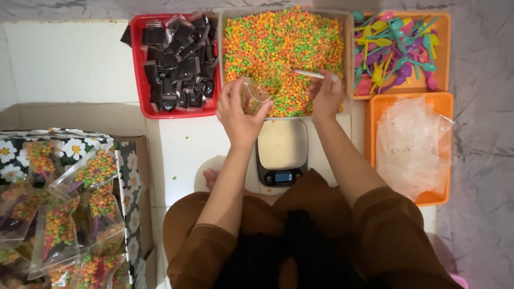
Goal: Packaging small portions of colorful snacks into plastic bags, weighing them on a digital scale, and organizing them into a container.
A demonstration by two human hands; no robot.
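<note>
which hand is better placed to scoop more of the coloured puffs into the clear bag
Right, most likely. The right hand already holds the white scoop over the bin of coloured puffs, while the left hand holds the clear bag open beside it.

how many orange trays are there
2: one orange tray at top right holding coloured spoons, the other orange tray just below it holding clear bags.
</note>
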